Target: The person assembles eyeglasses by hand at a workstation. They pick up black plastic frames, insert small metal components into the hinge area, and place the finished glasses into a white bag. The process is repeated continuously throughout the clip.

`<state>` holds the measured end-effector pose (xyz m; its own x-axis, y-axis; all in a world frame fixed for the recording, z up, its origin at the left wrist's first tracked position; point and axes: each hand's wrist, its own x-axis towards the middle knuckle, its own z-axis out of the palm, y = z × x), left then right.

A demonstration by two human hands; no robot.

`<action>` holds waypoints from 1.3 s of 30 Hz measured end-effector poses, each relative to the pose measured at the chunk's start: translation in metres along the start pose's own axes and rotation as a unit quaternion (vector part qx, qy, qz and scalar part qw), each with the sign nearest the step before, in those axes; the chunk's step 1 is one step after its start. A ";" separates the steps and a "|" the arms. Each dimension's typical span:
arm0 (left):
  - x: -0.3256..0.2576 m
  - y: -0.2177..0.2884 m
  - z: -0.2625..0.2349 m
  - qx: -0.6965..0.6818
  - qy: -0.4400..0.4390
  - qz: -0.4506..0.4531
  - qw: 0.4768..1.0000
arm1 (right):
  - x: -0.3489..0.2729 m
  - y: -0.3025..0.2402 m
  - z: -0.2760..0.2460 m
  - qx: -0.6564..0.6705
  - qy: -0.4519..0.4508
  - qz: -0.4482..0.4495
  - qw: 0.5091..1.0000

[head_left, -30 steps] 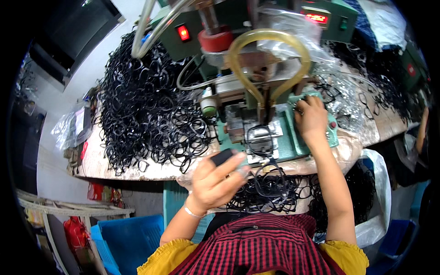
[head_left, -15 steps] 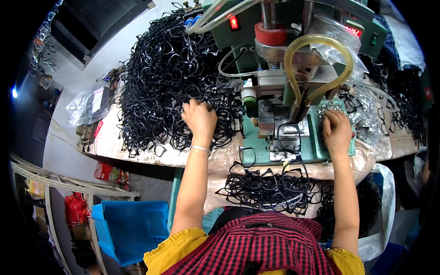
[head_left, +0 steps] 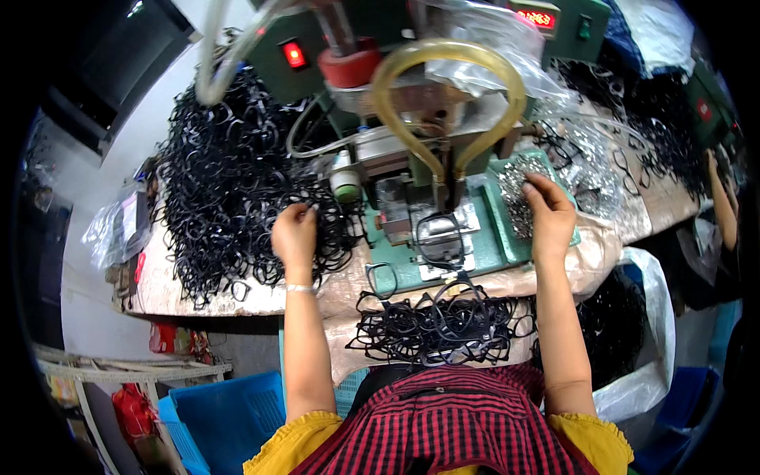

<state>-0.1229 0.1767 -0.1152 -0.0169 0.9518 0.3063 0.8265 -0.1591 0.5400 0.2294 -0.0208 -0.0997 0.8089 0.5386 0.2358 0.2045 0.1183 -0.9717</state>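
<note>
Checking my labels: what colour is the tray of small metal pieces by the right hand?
The tray is green; it shows best in the head view.

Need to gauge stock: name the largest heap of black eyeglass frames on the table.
The left heap, beside the green machine base; it visibly covers more table than the small heap near the checked apron or the upper-right heap.

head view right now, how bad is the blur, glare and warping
Head view: blur smears the pile of black eyeglass frames, perhaps from camera motion; head view: small metal parts give off bright glints, and the lit red display looks smeared; head view: fisheye distortion bends the front edge of the table, and the picture's corners fall to black.
</note>
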 end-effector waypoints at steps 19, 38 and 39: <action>-0.054 0.155 -0.100 -0.634 -0.040 0.318 0.703 | -0.046 -0.105 0.056 0.191 -0.214 0.044 0.957; -0.095 0.157 -0.063 -0.267 -0.109 0.576 0.765 | 0.002 0.001 -0.009 -0.355 -0.147 -0.325 0.864; -0.096 0.157 -0.064 -0.270 -0.111 0.571 0.768 | 0.004 -0.002 -0.005 -0.392 -0.168 -0.338 0.839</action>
<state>-0.0271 0.0439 -0.0092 0.6914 0.1231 0.7119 -0.1229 -0.9510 0.2838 0.2354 -0.0232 -0.0964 0.1877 0.7897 0.5841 0.9601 -0.0221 -0.2788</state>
